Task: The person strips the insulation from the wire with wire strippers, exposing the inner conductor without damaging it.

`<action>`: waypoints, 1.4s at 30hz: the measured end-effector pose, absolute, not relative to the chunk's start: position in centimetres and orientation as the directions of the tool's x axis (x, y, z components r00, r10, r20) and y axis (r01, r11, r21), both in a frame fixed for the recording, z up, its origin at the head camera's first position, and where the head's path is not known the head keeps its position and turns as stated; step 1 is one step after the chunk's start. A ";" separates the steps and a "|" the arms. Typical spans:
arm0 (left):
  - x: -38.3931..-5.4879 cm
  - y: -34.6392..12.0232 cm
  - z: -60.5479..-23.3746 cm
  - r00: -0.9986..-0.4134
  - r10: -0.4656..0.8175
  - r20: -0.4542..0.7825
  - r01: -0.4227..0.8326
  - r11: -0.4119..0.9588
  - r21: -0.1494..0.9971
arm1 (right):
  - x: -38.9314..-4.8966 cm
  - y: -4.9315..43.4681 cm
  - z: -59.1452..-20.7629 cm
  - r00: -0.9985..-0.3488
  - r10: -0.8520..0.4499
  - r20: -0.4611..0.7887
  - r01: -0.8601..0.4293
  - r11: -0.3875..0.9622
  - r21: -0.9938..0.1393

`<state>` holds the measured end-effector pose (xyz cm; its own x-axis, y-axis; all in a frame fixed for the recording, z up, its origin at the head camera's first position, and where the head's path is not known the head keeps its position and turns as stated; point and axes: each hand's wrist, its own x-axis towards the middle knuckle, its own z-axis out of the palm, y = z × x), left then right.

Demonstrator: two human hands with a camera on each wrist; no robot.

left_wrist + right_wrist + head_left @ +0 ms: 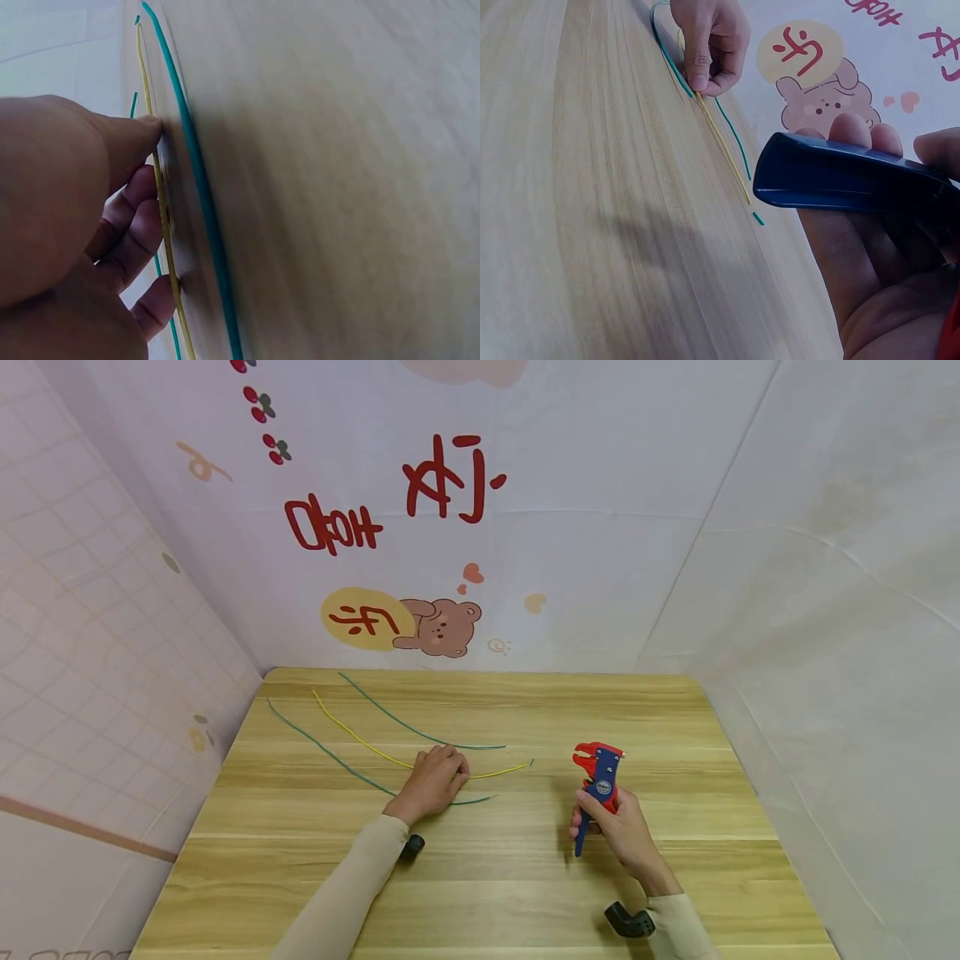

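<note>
Three wires lie on the wooden table (510, 877): a yellow wire (347, 728) between two green wires, one farther back (390, 714) and one nearer (330, 755). My left hand (433, 779) pinches the yellow wire between thumb and fingers; in the left wrist view the thumb (142, 135) touches this wire. In my right hand (626, 831) is a wire stripper (600, 777) with red jaws and a blue body, held above the table. Its jaws point away from me and hold no wire. The blue handle (832, 172) crosses the fingers in the right wrist view.
A short green wire scrap (532, 762) lies just past the yellow wire's right end. A white printed cloth (570, 568) rises behind the table's back edge, with more cloth at both sides. Black wrist devices (630, 920) sit by both sleeves.
</note>
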<state>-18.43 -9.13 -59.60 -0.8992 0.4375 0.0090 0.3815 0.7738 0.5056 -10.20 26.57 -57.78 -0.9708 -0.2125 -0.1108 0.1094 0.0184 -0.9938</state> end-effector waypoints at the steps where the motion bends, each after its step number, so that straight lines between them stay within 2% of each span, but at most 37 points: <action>1: -18.4 -9.2 -59.6 -0.898 0.439 0.004 0.382 0.778 0.499 | -10.2 26.6 -57.8 -0.971 -0.213 -0.111 0.110 0.018 -0.994; 18: -18.0 -9.2 -59.1 -0.899 0.437 0.039 0.396 0.770 0.501 | -10.3 26.4 -57.7 -0.971 -0.210 -0.112 0.109 0.028 -0.994; 42: -17.6 -9.8 -59.3 -0.881 0.450 0.147 0.421 0.604 0.677 | -10.2 26.4 -58.0 -0.971 -0.209 -0.118 0.116 0.025 -0.993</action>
<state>-17.62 -9.75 -59.27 -0.8808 0.4501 0.1470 0.4215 0.6037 0.6767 -10.18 26.39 -58.02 -0.9707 -0.2092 -0.1182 0.1155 0.0248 -0.9930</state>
